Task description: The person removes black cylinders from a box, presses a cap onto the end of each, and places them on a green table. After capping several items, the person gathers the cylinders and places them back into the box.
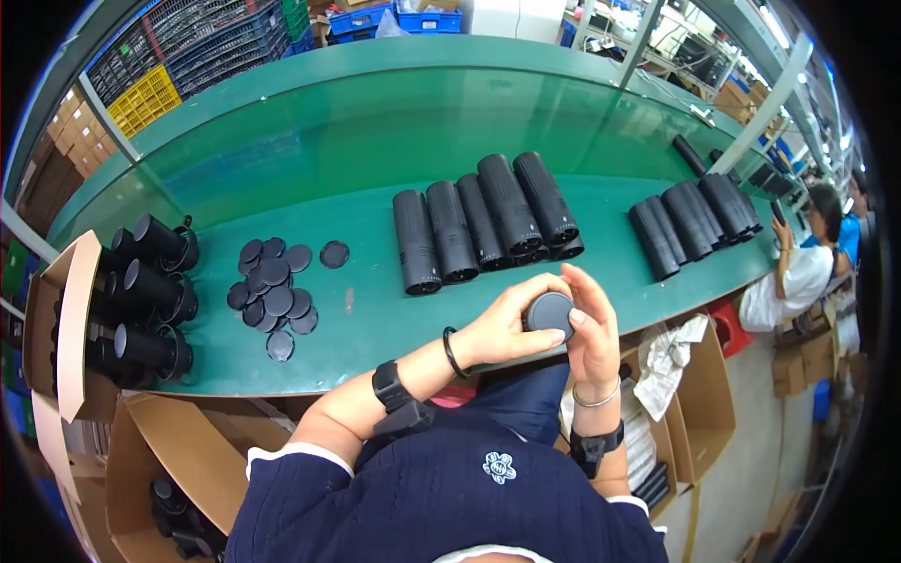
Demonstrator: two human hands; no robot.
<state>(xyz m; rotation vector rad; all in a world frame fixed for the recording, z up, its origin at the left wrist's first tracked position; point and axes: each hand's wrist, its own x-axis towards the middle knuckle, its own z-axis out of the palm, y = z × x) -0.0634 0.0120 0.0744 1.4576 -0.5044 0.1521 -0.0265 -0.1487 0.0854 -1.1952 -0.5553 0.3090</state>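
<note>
Both hands are closed around a black ribbed tube (548, 312), which I see end-on, its flat round cap facing up toward me. My left hand (502, 324) wraps its left side, with the thumb along the cap's near edge. My right hand (593, 340) grips the right side, its thumb pressed on the rim of the cap. The rest of the tube's length is hidden below the cap and fingers. Just beyond my hands, a group of similar black tubes (449, 232) lies on the green table (357, 361). A loose pile of round black caps (278, 301) is to the left.
More black tubes (690, 223) lie at the right. Black cylindrical parts (141, 347) stick out of a cardboard box (80, 324) at the left edge. Open cardboard boxes (709, 422) flank my lap. A co-worker (793, 272) sits farther right.
</note>
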